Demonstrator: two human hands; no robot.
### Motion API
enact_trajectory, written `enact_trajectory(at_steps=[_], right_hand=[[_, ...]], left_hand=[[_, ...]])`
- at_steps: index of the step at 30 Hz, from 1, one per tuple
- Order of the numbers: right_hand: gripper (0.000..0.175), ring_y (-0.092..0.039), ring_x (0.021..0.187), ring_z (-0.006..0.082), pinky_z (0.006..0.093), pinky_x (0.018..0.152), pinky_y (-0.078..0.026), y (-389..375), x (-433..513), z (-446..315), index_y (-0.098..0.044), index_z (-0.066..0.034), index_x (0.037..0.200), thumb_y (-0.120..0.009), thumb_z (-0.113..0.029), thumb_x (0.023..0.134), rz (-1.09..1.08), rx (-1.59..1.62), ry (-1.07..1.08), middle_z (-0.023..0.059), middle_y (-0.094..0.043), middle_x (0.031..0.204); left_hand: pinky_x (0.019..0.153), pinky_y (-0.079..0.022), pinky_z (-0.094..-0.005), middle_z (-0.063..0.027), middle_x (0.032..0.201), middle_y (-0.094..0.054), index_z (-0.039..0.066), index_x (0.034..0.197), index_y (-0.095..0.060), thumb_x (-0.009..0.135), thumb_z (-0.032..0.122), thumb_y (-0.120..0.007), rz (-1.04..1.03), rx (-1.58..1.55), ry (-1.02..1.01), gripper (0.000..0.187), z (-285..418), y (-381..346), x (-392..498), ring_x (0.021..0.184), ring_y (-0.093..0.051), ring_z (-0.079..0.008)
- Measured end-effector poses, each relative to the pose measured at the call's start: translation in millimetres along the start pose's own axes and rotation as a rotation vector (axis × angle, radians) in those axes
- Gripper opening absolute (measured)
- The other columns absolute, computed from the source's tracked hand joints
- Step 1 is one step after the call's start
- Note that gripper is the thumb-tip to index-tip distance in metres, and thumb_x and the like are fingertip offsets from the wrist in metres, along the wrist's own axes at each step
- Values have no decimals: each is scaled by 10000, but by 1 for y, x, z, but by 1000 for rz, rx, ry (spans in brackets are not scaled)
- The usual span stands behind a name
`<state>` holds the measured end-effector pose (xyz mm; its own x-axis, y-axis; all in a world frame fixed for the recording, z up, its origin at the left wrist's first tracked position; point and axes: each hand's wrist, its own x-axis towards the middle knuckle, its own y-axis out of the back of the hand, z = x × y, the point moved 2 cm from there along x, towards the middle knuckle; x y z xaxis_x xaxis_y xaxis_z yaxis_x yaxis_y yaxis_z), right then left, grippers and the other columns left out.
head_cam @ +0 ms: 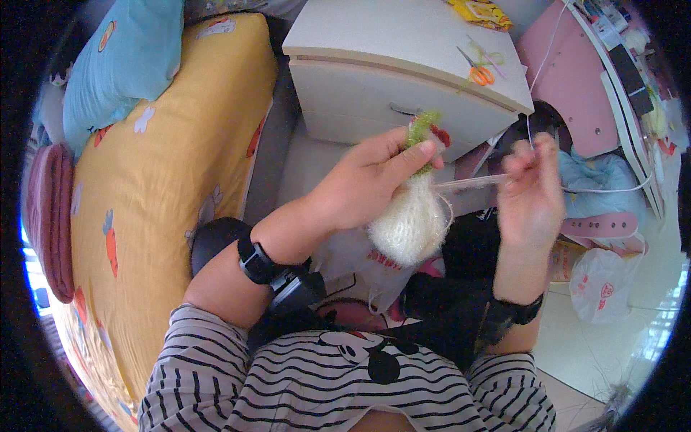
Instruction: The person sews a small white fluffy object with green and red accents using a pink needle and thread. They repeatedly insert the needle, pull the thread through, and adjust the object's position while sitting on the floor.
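Observation:
My left hand (359,175) pinches a fuzzy knitted or yarn piece between thumb and fingers. Its upper part is green fuzzy yarn (424,128), with a red bit (441,136) beside it. Below the thumb hangs a rounded bundle of shiny white fuzzy yarn (410,229). Pale strands (469,183) run from the neck of this bundle across to my right hand (532,189), which is raised to the right with curled fingers and blurred by motion. The strands pass into its fingers, whose exact grip is blurred.
Orange-handled scissors (479,74) and a yellow packet (483,13) lie on a white drawer cabinet (378,94) ahead. A bed with a yellow cover (156,178) is at left. A white cable (610,190) crosses behind my right hand, near a blue cushion (599,167) and a plastic bag (599,286).

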<state>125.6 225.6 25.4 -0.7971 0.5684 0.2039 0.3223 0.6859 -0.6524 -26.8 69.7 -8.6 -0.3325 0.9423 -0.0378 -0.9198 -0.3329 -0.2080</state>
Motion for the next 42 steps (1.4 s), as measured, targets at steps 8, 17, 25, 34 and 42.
enact_trajectory(at_steps=[8,17,25,34,42], right_hand=[[175,-602,873,247,385,918,-490,71,-6,-134,-549,68,932,-514,-103,944,429,-395,741,136,-600,910],[192,-607,661,140,243,592,-492,22,1,-67,-541,-50,988,-505,-237,965,298,-1069,256,109,-667,1015],[149,-542,431,98,208,366,-320,-23,-4,24,-467,-96,976,-451,-242,996,-178,-754,-698,69,-651,780],[131,-342,409,59,191,365,-254,-15,-3,18,-465,-74,973,-474,-204,981,-110,-321,-642,3,-457,617],[113,-377,540,86,201,450,-333,27,10,-45,-462,2,1025,-441,-102,985,17,180,-83,5,-359,692]], left_hand=[[672,-455,-217,17,860,-591,72,1027,-594,1009,319,-461,-41,-12,-7,281,2,-1,-1,754,-549,-65],[693,-479,-231,5,865,-600,59,1045,-588,1002,318,-476,-29,-77,9,285,-3,-3,2,766,-571,-77],[687,-487,-235,-5,858,-605,50,1072,-587,1003,311,-471,-30,-166,35,294,2,-3,0,761,-582,-92],[710,-476,-231,12,902,-600,49,1094,-584,1004,301,-472,-44,-77,-28,290,0,2,3,798,-553,-70],[703,-449,-213,37,872,-582,57,1060,-598,997,327,-489,-83,90,-28,298,-3,1,3,784,-529,-52]])
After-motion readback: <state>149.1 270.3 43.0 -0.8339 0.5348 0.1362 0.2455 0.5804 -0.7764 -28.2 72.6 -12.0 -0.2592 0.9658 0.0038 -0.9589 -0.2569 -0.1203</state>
